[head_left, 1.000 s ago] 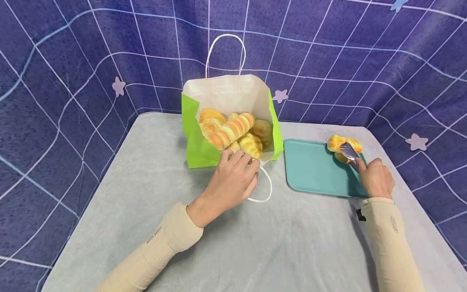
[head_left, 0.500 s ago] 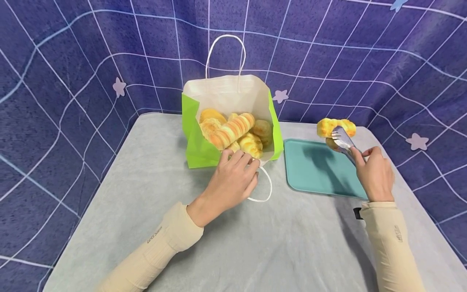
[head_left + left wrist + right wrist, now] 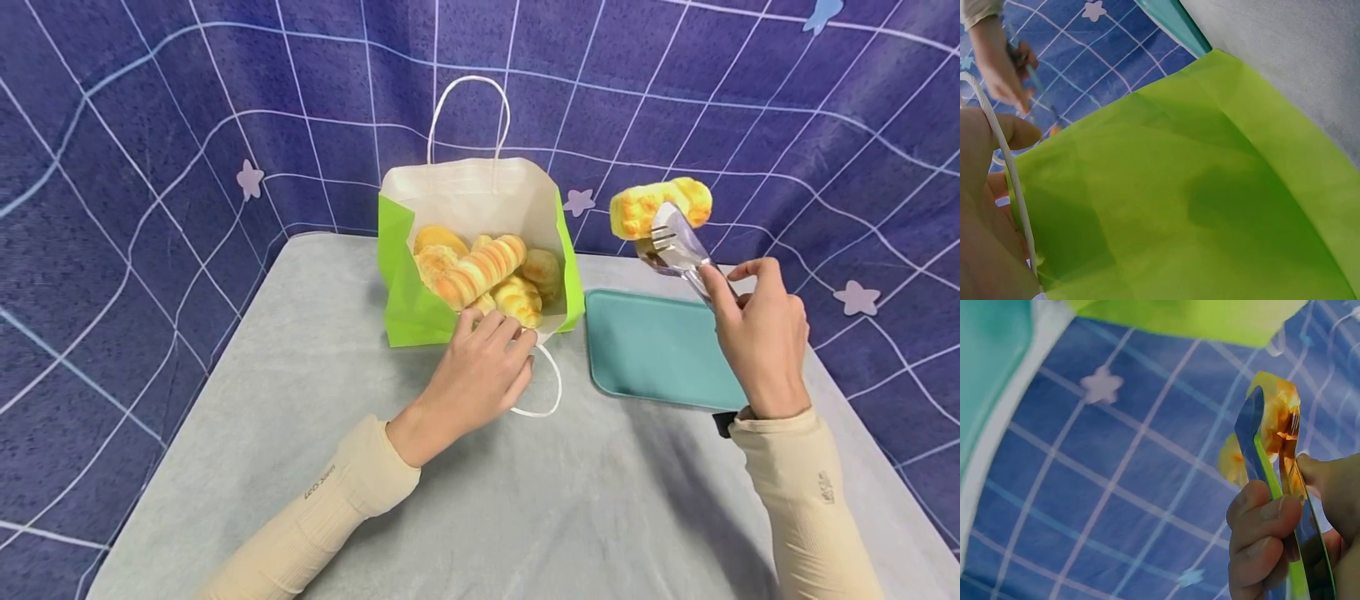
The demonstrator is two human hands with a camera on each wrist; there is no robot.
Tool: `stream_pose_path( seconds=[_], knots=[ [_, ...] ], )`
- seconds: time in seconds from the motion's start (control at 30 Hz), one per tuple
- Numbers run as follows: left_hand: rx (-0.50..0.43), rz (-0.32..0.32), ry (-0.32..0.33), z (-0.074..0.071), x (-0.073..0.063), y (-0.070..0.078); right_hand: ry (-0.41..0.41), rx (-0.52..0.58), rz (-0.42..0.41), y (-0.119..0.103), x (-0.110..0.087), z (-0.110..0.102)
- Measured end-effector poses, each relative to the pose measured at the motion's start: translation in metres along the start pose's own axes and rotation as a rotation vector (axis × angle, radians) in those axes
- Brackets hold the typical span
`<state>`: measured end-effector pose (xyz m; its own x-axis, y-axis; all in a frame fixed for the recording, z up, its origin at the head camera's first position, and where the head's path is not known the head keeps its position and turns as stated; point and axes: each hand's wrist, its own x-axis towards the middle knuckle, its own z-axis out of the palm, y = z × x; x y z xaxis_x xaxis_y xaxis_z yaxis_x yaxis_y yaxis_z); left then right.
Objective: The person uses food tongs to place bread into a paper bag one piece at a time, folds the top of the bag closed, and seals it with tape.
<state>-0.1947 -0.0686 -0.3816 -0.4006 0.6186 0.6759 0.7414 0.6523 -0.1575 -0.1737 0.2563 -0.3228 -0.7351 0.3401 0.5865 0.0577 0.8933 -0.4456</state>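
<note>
My left hand (image 3: 483, 367) pinches the front rim of a green paper bag (image 3: 401, 283), thumb on the outer side in the left wrist view, beside a white cord handle (image 3: 1016, 187). Inside the bag lie several breads, with a long striped bread roll (image 3: 483, 271) on top. My right hand (image 3: 765, 342) grips metal tongs (image 3: 686, 250), one arm ending in fork tines. Between the tong ends is a yellow-orange bread (image 3: 693, 196), raised in the air above the far edge of the teal tray (image 3: 652, 354). The right wrist view shows fingers and thumb squeezing the tongs.
The bag stands open at the top on a grey cloth-covered table (image 3: 540, 500), just left of the tray. Its rear handle (image 3: 471, 79) sticks up; the front handle loop (image 3: 551, 383) hangs down to the table. A blue gridded curtain (image 3: 300, 167) surrounds the table's back and sides.
My right hand has lifted the bread in the tongs off the tray, upward and to the left. My left hand has stayed at the bag's rim.
</note>
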Motion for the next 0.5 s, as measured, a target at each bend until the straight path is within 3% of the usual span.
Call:
stream_pose_path(
  seconds=[0.23, 0.5],
  knots=[
    [0.004, 0.004, 0.013, 0.0, -0.002, -0.002, 0.041, 0.083, -0.188, -0.054, 0.002, -0.004],
    [0.012, 0.004, 0.033, -0.001, -0.001, 0.0, 0.048, 0.121, -0.358, -0.104, 0.011, 0.015]
  ],
)
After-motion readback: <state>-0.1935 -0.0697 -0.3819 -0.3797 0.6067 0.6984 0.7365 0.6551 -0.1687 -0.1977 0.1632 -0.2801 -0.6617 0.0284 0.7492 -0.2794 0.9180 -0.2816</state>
